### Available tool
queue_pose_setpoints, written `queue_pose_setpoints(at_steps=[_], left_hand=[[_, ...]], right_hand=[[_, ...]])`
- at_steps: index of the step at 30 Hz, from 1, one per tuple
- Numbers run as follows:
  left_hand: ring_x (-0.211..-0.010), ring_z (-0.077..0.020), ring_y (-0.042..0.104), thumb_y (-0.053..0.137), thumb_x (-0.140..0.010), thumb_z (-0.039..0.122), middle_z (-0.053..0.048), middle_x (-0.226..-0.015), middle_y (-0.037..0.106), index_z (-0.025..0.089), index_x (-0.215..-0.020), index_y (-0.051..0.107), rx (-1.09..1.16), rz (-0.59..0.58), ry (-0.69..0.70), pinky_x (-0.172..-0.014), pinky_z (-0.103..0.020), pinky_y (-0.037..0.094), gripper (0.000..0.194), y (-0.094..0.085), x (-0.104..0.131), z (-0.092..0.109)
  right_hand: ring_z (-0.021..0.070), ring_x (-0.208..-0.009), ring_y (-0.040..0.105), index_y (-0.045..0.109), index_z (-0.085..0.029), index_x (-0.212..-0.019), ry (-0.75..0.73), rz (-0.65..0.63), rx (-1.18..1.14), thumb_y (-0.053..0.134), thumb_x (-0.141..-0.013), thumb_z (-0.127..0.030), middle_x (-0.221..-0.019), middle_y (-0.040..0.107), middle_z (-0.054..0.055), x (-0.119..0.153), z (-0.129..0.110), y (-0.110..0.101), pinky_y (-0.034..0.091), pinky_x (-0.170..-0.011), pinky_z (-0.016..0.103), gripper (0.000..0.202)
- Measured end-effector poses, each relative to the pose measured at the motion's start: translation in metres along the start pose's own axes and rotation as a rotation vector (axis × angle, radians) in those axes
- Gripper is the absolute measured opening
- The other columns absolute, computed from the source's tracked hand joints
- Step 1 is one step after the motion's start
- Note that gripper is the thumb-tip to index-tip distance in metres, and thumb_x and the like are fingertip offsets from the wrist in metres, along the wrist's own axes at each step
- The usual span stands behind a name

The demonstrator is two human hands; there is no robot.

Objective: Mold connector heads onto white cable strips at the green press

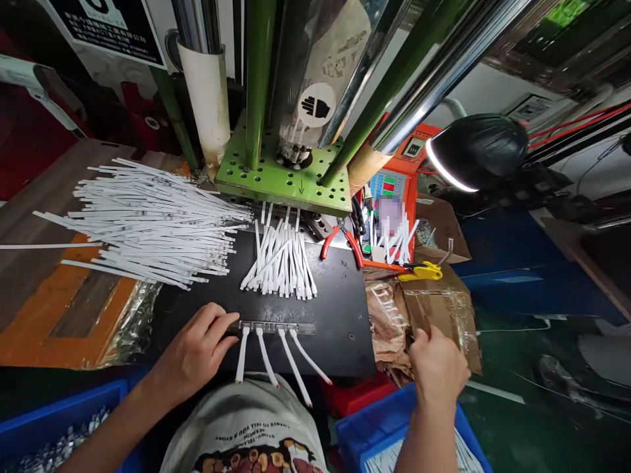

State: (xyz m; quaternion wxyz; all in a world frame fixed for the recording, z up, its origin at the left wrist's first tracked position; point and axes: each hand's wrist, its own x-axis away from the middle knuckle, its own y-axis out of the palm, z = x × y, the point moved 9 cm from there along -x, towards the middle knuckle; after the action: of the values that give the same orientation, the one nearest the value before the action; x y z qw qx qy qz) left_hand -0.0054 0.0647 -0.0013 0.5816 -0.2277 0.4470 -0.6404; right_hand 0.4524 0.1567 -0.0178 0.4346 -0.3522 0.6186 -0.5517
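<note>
My left hand [200, 345] pinches the left end of a narrow, clear-looking slotted holder [304, 328] on the black tabletop. Several white flat strips [290, 364] are set in the holder, their loose ends hanging toward my lap. Over the blue bin at the right, my right hand [438, 364] is closed in a fist, its palm side hidden. A white strip [495, 392] shows just beyond that hand; whether it is held I cannot tell. Behind the holder lies a small pile of white strips [283, 259], and a larger heap of them [152, 220] is at the left.
A green press plate [283, 190] on columns stands behind the table. Red-handled pliers [342, 243] lie near an orange control box [411, 167]. A black lamp [480, 154] leans in from the right. Blue bins [352, 433] and a cardboard box [444, 302] flank me.
</note>
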Motion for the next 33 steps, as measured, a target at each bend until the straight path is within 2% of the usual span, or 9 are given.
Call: queue_pose_setpoints(at_steps=[3,6,9,12,15,18,22,28,33], left_hand=[[-0.089,-0.0139,0.060,0.051,-0.096,0.013,-0.007,-0.101,0.056,0.019,-0.135,0.051,0.139,0.057,0.101,-0.079,-0.024,0.052,0.039,-0.012,-0.006,0.017],[-0.083,-0.0106,0.061,0.048,-0.096,0.006,-0.005,-0.096,0.059,0.023,-0.139,0.049,0.313,0.071,0.252,-0.073,-0.020,0.052,0.047,-0.014,-0.015,0.034],[-0.072,-0.0101,0.057,0.048,-0.096,0.010,-0.002,-0.081,0.059,0.024,-0.127,0.060,0.375,0.096,0.301,-0.065,-0.020,0.049,0.036,-0.010,-0.022,0.040],[-0.065,-0.0099,0.055,0.050,-0.096,0.015,-0.001,-0.072,0.056,0.020,-0.110,0.069,0.418,0.151,0.212,-0.059,-0.020,0.045,0.024,-0.011,-0.028,0.035],[-0.062,-0.0101,0.053,0.053,-0.096,0.025,-0.001,-0.067,0.053,0.017,-0.079,0.070,0.403,0.158,-0.023,-0.057,-0.021,0.043,0.025,-0.010,-0.044,0.020],[-0.059,-0.0103,0.052,0.054,-0.095,0.026,0.000,-0.062,0.049,0.015,-0.058,0.057,0.142,0.017,-0.257,-0.058,-0.024,0.040,0.039,0.000,-0.073,-0.001],[-0.067,-0.0177,0.060,0.055,-0.094,0.023,-0.006,-0.072,0.058,0.011,-0.077,0.062,-0.094,-0.086,-0.383,-0.059,-0.028,0.041,0.022,0.011,-0.107,-0.024],[-0.076,-0.0216,0.066,0.050,-0.098,0.033,-0.011,-0.089,0.060,0.009,-0.098,0.060,-0.127,-0.167,-0.363,-0.061,-0.029,0.046,0.026,0.031,-0.116,-0.015],[-0.073,-0.0166,0.059,0.048,-0.099,0.023,-0.006,-0.090,0.057,0.014,-0.094,0.058,-0.143,-0.162,-0.238,-0.061,-0.028,0.045,0.014,0.004,-0.081,-0.012]], right_hand=[[0.0271,-0.085,0.067,0.072,-0.016,-0.108,-0.346,-0.002,-0.284,0.045,-0.095,-0.033,-0.102,0.071,0.017,0.033,-0.071,-0.020,0.051,-0.075,0.039,0.034],[0.0174,-0.089,0.066,0.069,-0.025,-0.115,-0.798,-0.211,-0.748,0.049,-0.096,-0.023,-0.102,0.069,0.007,0.095,-0.169,-0.041,0.053,-0.077,0.028,0.028],[0.0141,-0.083,0.064,0.066,-0.029,-0.119,-1.015,-0.265,-1.042,0.049,-0.094,-0.014,-0.096,0.065,0.004,0.145,-0.227,-0.062,0.053,-0.071,0.025,0.033],[0.0141,-0.075,0.061,0.069,-0.025,-0.108,-0.902,-0.220,-1.195,0.050,-0.094,-0.015,-0.085,0.064,0.004,0.144,-0.236,-0.066,0.051,-0.066,0.025,0.026],[0.0158,-0.071,0.061,0.068,-0.020,-0.085,-0.713,-0.299,-1.146,0.053,-0.094,-0.026,-0.078,0.065,0.004,0.104,-0.225,-0.051,0.048,-0.063,0.025,0.019],[0.0137,-0.054,0.051,0.058,-0.019,-0.066,-0.641,-0.329,-0.848,0.052,-0.093,-0.042,-0.059,0.056,0.000,0.050,-0.217,-0.029,0.038,-0.051,0.024,0.036],[0.0142,-0.049,0.048,0.056,-0.021,-0.065,-0.715,-0.282,-0.362,0.052,-0.088,-0.040,-0.054,0.056,-0.001,0.008,-0.232,0.002,0.031,-0.050,0.025,0.030],[0.0214,-0.072,0.064,0.065,-0.014,-0.103,-0.911,-0.070,-0.256,0.039,-0.096,-0.026,-0.085,0.069,0.011,0.032,-0.278,0.007,0.042,-0.060,0.029,0.030],[0.0185,-0.060,0.058,0.064,-0.014,-0.107,-0.925,0.029,-0.159,0.042,-0.096,-0.023,-0.081,0.063,0.009,0.046,-0.300,-0.021,0.036,-0.051,0.028,0.026]])
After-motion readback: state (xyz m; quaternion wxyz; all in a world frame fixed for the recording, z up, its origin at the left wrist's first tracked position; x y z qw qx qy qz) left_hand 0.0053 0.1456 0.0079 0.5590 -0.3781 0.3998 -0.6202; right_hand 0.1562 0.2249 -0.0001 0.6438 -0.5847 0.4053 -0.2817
